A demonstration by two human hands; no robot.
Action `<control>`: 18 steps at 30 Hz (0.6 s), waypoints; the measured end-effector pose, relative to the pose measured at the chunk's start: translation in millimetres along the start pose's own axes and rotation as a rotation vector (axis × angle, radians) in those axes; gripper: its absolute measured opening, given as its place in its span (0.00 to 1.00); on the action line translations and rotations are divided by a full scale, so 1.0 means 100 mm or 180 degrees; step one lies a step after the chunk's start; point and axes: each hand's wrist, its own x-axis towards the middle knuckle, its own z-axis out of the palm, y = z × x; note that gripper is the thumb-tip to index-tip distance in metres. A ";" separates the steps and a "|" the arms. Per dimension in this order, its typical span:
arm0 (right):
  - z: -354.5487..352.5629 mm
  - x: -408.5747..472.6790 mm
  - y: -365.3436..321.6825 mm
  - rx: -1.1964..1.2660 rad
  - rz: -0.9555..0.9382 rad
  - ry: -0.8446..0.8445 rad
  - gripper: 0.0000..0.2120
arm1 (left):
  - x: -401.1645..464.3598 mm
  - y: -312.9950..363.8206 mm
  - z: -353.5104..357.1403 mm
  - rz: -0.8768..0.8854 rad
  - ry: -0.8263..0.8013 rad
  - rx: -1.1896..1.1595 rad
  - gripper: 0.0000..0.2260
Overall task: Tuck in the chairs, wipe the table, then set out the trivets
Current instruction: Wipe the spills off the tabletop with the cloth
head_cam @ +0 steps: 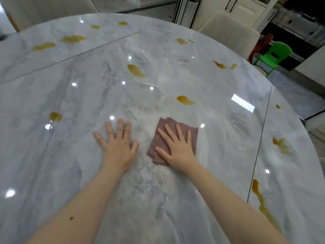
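Both hands lie flat on the table (pixel 70 155), right hand (pixel 177 147) pressing the cloth (pixel 190 132).

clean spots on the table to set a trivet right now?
Dry marble between the left hand and the near edge, and left of it below the spill. The right hand presses the cloth. Spills crowd the far left and right edge of the table.

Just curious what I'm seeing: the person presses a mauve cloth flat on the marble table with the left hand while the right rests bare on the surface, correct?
Not quite: the hands are swapped. The head view shows the right hand pressing the mauve cloth flat on the marble table, while the left hand rests bare on the surface.
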 end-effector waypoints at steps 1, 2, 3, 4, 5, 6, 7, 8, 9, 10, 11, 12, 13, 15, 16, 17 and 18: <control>0.02 -0.15 0.07 -0.0069 -0.0154 -0.0016 0.32 | 0.00 0.00 0.00 0.0009 0.0031 -0.0043 0.32; 0.01 -0.27 0.17 -0.0116 -0.0216 -0.0050 0.32 | 0.01 0.00 -0.01 0.0017 0.0042 -0.0058 0.31; 0.00 -0.34 0.29 -0.0137 -0.0203 -0.0069 0.32 | 0.00 0.01 -0.01 0.0024 0.0053 -0.0057 0.31; -0.02 -0.36 0.39 -0.0141 -0.0114 -0.0057 0.32 | 0.00 0.01 -0.01 0.0031 0.0062 -0.0053 0.30; -0.04 -0.31 0.45 -0.0114 0.0034 -0.0037 0.32 | 0.00 0.01 -0.01 0.0033 0.0096 -0.0044 0.30; -0.06 -0.20 0.46 -0.0063 0.0211 -0.0020 0.32 | 0.00 0.01 -0.01 0.0027 0.0125 -0.0036 0.30; -0.07 -0.06 0.43 0.0005 0.0390 -0.0001 0.33 | 0.00 0.01 0.00 0.0012 0.0138 -0.0026 0.30; -0.08 0.10 0.34 0.0076 0.0531 0.0022 0.33 | -0.01 0.01 0.00 -0.0001 0.0154 -0.0013 0.30; -0.06 0.27 0.22 0.0144 0.0608 0.0037 0.33 | -0.01 0.00 0.00 -0.0005 0.0161 -0.0005 0.30; -0.06 0.41 0.07 0.0185 0.0608 0.0037 0.32 | -0.01 0.00 0.00 -0.0007 0.0172 0.0008 0.30; -0.04 0.52 -0.08 0.0195 0.0533 0.0035 0.31 | 0.00 0.00 0.00 -0.0012 0.0176 0.0012 0.30; -0.03 0.56 -0.23 0.0172 0.0401 0.0039 0.30 | 0.00 -0.01 -0.01 -0.0018 0.0173 0.0003 0.30; -0.02 0.54 -0.35 0.0125 0.0230 0.0061 0.30 | 0.00 -0.02 -0.01 -0.0020 0.0164 -0.0027 0.30; 0.01 0.31 -0.43 0.0024 -0.0199 0.0100 0.30 | 0.00 -0.02 -0.01 -0.0022 0.0143 -0.0104 0.30; 0.03 0.12 -0.39 -0.0029 -0.0439 0.0080 0.30 | 0.00 -0.03 -0.01 -0.0030 0.0143 -0.0132 0.30; 0.05 -0.06 -0.28 -0.0089 -0.0645 0.0049 0.30 | 0.00 -0.03 -0.02 -0.0043 0.0130 -0.0151 0.30; 0.07 -0.22 -0.13 -0.0156 -0.0796 0.0008 0.29 | 0.00 -0.02 -0.02 -0.0060 0.0123 -0.0154 0.30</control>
